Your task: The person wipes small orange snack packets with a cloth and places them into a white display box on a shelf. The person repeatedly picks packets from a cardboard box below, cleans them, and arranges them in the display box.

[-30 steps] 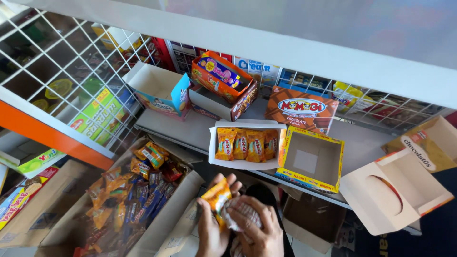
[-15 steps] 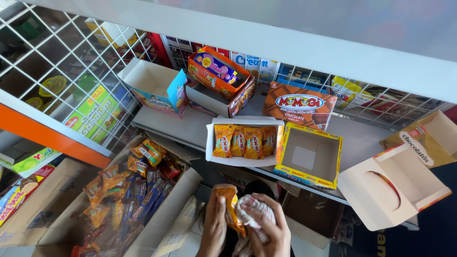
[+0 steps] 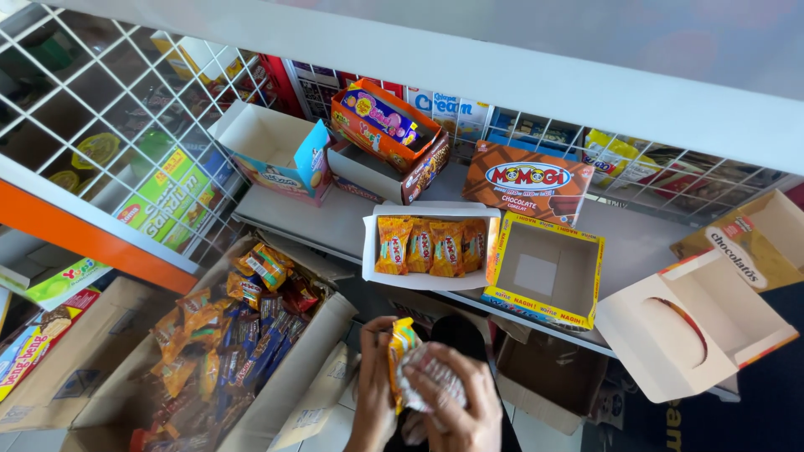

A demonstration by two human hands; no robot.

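Orange snack packet pinched between left hand and right hand (upright).

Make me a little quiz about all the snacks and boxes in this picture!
1. True or false: the yellow box on the shelf has snacks in it.
2. What does the left hand hold? A) an orange snack packet B) a blue tin C) a spoon
3. Fill in: the right hand presses a ____ against the orange snack packet.

Key
1. False: it is empty; the white tray beside it holds orange packets.
2. A
3. Cloth: a crumpled white patterned cloth.
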